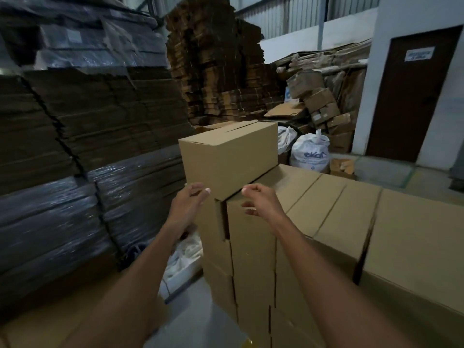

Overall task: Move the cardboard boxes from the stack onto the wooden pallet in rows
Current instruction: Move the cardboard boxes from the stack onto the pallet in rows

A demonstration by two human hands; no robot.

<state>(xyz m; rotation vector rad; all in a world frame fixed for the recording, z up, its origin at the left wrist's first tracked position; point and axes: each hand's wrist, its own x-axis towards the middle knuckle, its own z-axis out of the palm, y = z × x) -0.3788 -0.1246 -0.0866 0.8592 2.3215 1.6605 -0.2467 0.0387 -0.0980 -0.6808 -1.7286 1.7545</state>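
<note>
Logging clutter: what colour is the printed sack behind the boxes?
The sack is white with blue lettering; head view.

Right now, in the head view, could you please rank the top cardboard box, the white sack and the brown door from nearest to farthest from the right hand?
Measured from the right hand:
1. Top cardboard box, directly ahead, slightly left.
2. White sack, farther back, to the right.
3. Brown door, farthest, at the far right.
</note>
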